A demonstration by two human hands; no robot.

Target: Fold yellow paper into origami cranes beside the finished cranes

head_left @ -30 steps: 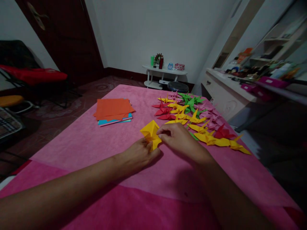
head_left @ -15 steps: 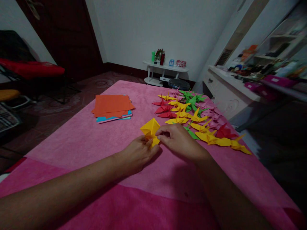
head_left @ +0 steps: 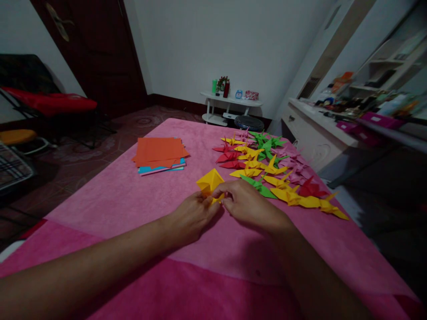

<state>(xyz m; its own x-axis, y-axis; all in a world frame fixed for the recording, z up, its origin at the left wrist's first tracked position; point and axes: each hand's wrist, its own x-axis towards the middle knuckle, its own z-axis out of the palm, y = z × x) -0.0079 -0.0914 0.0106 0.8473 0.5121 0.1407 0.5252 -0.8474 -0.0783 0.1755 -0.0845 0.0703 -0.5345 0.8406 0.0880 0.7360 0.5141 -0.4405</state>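
Holding yellow paper in the left hand, with the right hand curled against its near right side, over the pink-covered counter. Showing also stacked sheets at left, orange on top, and crowded yellow, red, green and pink cranes at right. Looking past the far edge to a white stand.

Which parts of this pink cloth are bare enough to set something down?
Bare cloth lies between the paper stack and the left hand, between that stack and the red cranes, and between the forearms nearer the camera. Both hands are on yellow paper. Beyond the right hand, folded cranes crowd together.
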